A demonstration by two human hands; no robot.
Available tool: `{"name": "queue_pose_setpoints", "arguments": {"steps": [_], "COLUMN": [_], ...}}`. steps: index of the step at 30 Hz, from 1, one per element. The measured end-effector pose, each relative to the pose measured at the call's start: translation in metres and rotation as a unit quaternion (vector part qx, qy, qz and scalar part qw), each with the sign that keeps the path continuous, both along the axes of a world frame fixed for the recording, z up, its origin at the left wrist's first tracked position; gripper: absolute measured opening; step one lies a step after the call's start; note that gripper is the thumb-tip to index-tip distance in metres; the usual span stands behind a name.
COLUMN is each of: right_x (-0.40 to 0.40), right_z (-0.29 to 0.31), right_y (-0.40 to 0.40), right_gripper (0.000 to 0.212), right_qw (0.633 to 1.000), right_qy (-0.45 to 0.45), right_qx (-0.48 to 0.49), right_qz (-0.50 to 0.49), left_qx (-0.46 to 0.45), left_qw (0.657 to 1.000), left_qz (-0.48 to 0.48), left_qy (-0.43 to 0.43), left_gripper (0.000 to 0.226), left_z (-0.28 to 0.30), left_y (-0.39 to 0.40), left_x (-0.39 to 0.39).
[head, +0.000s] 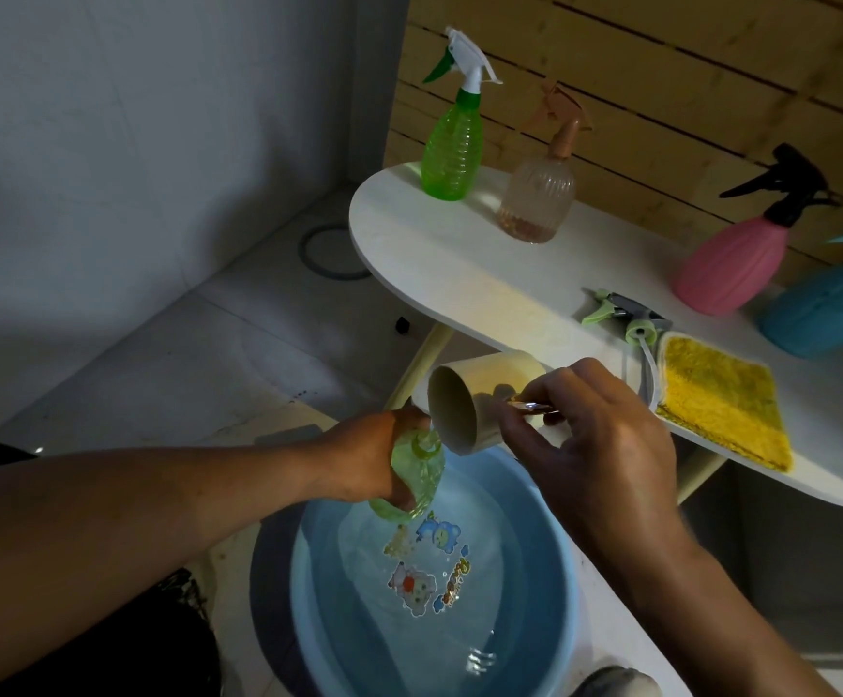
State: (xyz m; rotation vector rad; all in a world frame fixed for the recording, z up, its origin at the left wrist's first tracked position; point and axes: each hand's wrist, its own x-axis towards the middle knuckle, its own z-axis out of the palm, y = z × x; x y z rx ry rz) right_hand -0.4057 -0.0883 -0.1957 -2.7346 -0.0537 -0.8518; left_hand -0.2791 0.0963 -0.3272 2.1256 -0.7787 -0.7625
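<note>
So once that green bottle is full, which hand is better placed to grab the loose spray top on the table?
Probably the right hand: the spray top lies just beyond it, though it must first put down the cup. The left hand grips the green bottle.

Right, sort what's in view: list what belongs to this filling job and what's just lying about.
In the job: left hand, bottle, right hand, cup, basin, likely the loose spray head.
Lying about: green sprayer, clear sprayer, pink sprayer, blue sprayer, cloth.
</note>
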Motion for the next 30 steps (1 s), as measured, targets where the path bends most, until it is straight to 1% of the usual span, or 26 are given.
{"name": "queue_pose_setpoints", "arguments": {"steps": [5, 8, 13, 17, 19, 24, 27, 30], "right_x": [-0.002, -0.003, -0.004, -0.006, -0.007, -0.007, -0.007, -0.007], "right_z": [-0.001, -0.001, 0.000, 0.000, 0.000, -0.001, -0.003, -0.006], "right_y": [-0.001, 0.000, 0.001, 0.003, 0.003, 0.004, 0.005, 0.007], "right_gripper": [0.021, 0.020, 0.022, 0.020, 0.021, 0.026, 0.028, 0.025], "right_qw": [1.000, 0.999, 0.997, 0.994, 0.992, 0.986, 0.983, 0.980], "right_qy": [0.000, -0.001, -0.006, -0.012, -0.012, -0.034, -0.047, -0.050], "right_qx": [-0.028, -0.040, -0.074, -0.104, -0.115, -0.149, -0.159, -0.167], "right_qz": [0.004, 0.009, 0.022, 0.031, 0.041, 0.066, 0.085, 0.097], "left_qx": [-0.011, -0.020, -0.014, -0.020, -0.026, -0.029, -0.041, -0.043], "left_qw": [1.000, 0.999, 1.000, 1.000, 0.999, 0.999, 0.997, 0.997], "left_qz": [-0.006, 0.000, -0.004, 0.015, 0.025, 0.024, 0.041, 0.044], "left_qy": [0.011, 0.024, -0.006, 0.011, 0.033, 0.027, 0.048, 0.054], "left_gripper": [0.069, 0.072, 0.076, 0.083, 0.080, 0.065, 0.072, 0.066], "left_z": [0.001, -0.001, -0.003, -0.007, -0.008, -0.004, -0.005, -0.004], "left_y": [0.000, 0.000, 0.002, 0.002, 0.002, 0.002, 0.003, 0.004], "left_x": [0.001, 0.001, 0.001, 0.001, 0.001, 0.001, -0.001, -0.002]}}
